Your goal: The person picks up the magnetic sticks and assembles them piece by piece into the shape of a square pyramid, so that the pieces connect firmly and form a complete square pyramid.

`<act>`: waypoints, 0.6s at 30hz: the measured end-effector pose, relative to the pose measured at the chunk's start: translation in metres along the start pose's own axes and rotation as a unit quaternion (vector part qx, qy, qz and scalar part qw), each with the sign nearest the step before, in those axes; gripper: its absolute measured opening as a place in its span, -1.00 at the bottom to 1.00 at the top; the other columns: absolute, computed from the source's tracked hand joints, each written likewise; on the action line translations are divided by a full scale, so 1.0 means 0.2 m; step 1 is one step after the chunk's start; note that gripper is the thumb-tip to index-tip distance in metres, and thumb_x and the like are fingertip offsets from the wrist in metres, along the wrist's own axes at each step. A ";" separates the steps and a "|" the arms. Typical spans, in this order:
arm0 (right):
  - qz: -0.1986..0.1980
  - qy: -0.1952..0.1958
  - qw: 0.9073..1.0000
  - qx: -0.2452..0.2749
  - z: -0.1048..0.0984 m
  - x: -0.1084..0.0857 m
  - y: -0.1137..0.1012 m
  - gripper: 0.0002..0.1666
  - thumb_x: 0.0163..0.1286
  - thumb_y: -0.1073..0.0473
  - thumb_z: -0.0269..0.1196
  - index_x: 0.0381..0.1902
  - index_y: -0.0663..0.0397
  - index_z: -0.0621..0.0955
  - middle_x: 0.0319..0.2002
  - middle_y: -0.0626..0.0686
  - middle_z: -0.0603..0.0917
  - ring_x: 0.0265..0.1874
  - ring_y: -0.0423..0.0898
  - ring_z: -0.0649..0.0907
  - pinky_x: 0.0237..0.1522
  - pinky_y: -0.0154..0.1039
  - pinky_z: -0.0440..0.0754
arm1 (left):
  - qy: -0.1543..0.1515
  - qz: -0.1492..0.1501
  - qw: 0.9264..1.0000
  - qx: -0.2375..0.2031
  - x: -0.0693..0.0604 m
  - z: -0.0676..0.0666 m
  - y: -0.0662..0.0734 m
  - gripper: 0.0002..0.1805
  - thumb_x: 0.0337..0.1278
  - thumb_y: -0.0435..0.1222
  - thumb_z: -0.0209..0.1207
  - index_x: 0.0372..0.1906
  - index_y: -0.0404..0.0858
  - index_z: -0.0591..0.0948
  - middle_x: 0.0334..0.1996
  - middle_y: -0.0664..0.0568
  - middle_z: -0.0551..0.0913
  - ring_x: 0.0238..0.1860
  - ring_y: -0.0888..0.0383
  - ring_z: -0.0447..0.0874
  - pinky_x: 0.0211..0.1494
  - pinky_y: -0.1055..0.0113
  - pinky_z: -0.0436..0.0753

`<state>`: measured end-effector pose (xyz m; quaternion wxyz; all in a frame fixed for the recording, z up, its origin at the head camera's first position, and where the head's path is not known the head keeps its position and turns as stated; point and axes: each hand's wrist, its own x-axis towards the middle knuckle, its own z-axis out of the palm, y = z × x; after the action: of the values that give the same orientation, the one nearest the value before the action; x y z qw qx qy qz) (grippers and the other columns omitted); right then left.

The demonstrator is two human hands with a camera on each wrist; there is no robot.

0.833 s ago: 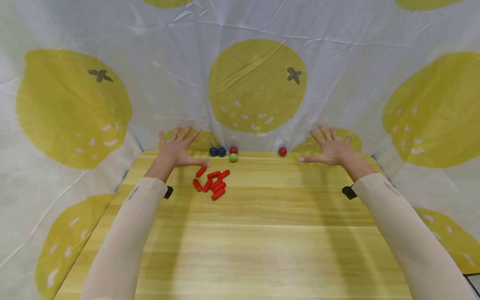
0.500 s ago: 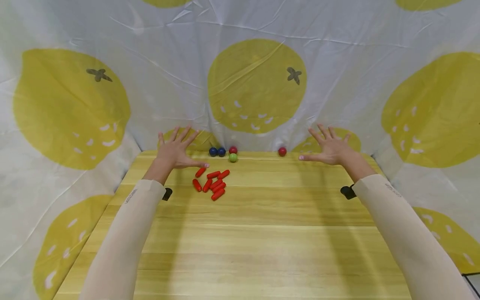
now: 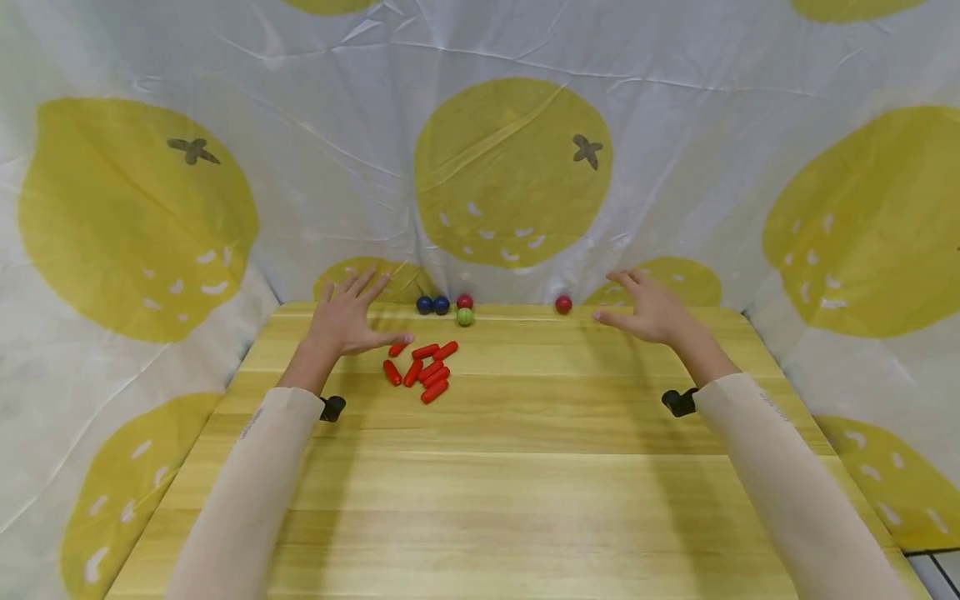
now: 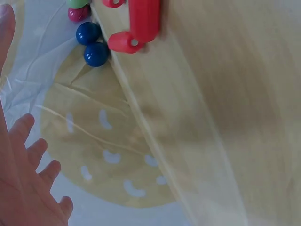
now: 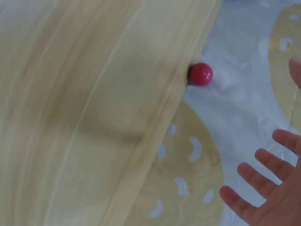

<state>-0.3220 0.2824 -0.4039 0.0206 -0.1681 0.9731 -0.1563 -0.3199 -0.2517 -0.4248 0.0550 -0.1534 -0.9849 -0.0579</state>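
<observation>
Left hand (image 3: 341,321) is up near the middle left of the head view, fingers loose and spread, not gripping anything; right hand (image 3: 652,312) is its counterpart right of center, fingers relaxed too and nothing in its grasp. From the head cam the left thumb overlaps the top-left one of the red capsule-shaped pieces (image 3: 435,392), but the left wrist cam has that thumb way over at its upper left, clear of them. I count eight of those pieces, loosely clustered left of center. Just above them along the table's back edge are two blue balls (image 3: 441,305) side by side, then a red ball (image 3: 465,301) with a green ball (image 3: 465,317) just in front of it. A lone red ball (image 3: 563,305) is further right, nearest the right thumb; the right wrist cam catches only that one, upper middle, by the table edge. The left wrist cam gets just a few red pieces up top, but shows little pale holes in their ends that the head view doesn't. Wood table (image 3: 510,517) fills the lower half, lemon-print cloth (image 3: 675,50) hangs behind and at the sides. Each beige sleeve (image 3: 787,483) has tiny dark lettering near the cuff, too blurry to read.
</observation>
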 end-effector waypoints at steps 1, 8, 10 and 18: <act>-0.002 0.002 1.000 0.009 0.02 0.00 0.00 0.11 0.41 -0.52 0.10 0.64 0.02 0.14 0.59 0.32 0.14 0.48 0.44 0.27 0.33 0.52 0.30 | 0.000 0.004 1.000 -0.005 -0.01 0.01 0.00 0.30 -0.13 0.55 0.21 0.68 0.01 0.08 0.68 -0.10 0.00 0.64 -0.27 -0.02 0.60 -0.41 -0.17; -0.022 0.003 0.998 0.064 0.18 0.05 -0.03 -0.03 0.50 -0.28 0.20 0.59 0.19 0.20 0.55 0.35 0.22 0.45 0.41 0.33 0.37 0.43 0.34 | 0.000 0.009 0.998 -0.060 -0.08 0.13 -0.01 0.11 0.06 0.40 0.26 0.61 -0.11 0.25 0.62 -0.18 0.16 0.57 -0.31 0.15 0.59 -0.32 0.10; -0.025 0.006 0.997 0.074 0.21 0.07 -0.04 -0.07 0.51 -0.22 0.20 0.57 0.22 0.22 0.52 0.35 0.27 0.42 0.39 0.37 0.35 0.39 0.39 | -0.002 0.003 0.997 -0.081 -0.09 0.16 -0.01 -0.04 0.19 0.31 0.23 0.55 -0.15 0.36 0.56 -0.22 0.29 0.52 -0.32 0.24 0.54 -0.31 0.24; -0.030 0.012 0.993 0.114 0.33 0.17 -0.06 -0.19 0.54 -0.06 0.23 0.53 0.27 0.29 0.48 0.34 0.35 0.36 0.38 0.45 0.34 0.33 0.43 | 0.010 -0.028 0.983 -0.180 -0.14 0.23 -0.01 -0.45 0.41 0.02 0.20 0.31 -0.23 0.61 0.33 -0.27 0.56 0.29 -0.30 0.53 0.36 -0.25 0.50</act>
<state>-0.3433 0.2407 -0.4625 0.0237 -0.1920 0.9435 -0.2689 -0.2976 -0.2550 -0.4730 0.0351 -0.1328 -0.9617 -0.2371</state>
